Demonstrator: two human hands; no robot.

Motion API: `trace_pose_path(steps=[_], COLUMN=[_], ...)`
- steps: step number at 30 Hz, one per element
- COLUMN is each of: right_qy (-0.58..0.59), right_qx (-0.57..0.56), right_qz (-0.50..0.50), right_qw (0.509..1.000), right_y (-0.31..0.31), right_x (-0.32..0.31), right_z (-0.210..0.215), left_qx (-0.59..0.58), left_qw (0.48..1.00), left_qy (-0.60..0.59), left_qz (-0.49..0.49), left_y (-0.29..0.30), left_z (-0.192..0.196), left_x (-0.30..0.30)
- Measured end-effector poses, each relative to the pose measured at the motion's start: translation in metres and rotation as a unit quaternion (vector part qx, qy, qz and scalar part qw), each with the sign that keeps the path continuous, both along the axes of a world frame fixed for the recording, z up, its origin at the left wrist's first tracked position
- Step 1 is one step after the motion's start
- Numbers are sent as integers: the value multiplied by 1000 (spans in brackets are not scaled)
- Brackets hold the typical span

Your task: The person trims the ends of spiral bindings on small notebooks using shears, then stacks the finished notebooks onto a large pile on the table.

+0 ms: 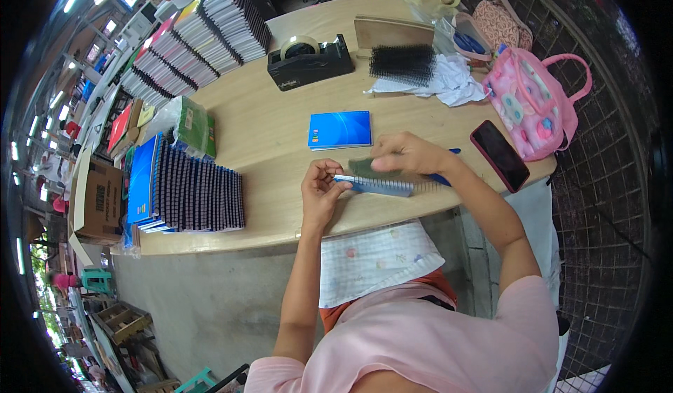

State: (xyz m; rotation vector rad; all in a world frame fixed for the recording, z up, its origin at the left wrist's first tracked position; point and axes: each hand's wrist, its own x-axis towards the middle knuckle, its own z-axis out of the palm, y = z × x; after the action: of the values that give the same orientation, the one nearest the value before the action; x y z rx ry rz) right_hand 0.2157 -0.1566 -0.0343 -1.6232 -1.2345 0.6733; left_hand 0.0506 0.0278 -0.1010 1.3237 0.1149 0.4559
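Note:
My left hand (323, 189) pinches the left end of a blue notebook (382, 186), tilted so its row of wire loops faces up. Curled above the same notebook is my right hand (410, 154), slightly blurred. A dark green piece (362, 168) shows by its fingertips, and I cannot make out what is in the grip. Behind my hands a second blue notebook (340, 129) lies flat. A loose wire coil (429, 186) seems to stick out at the notebook's right end, near a blue pen-like tool (440, 179) partly under my right wrist.
A tall row of blue notebooks (200, 190) stands at left. Farther back are a tape dispenser (310, 61), a bundle of black wire spines (402, 65) on white cloth and stacks of notebooks (210, 35). A phone (499, 155) and pink bag (533, 102) sit at right.

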Motion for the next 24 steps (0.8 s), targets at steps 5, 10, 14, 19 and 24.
trace_pose_path(steps=[5,10,14,19,24], right_qy=[-23,-141,18,-235,-369], right_qx=[-77,-139,-56,-45,-21], right_qz=[-5,-4,-16,-222,-287], right_qw=[997,980,998,945,884], right_y=[5,10,11,-1,-45], right_x=[10,9,9,16,33], right_z=[-9,-8,-9,0,-40], left_qx=[-5,-29,-32,-29,-50], left_qw=[1000,999,999,999,997], left_qy=[-14,-8,-5,-21,25], left_qz=[-10,-24,-17,27,60], left_y=[0,-1,-2,6,-11], left_z=[-4,-5,-3,-8,24], left_x=[7,9,9,-3,-13])
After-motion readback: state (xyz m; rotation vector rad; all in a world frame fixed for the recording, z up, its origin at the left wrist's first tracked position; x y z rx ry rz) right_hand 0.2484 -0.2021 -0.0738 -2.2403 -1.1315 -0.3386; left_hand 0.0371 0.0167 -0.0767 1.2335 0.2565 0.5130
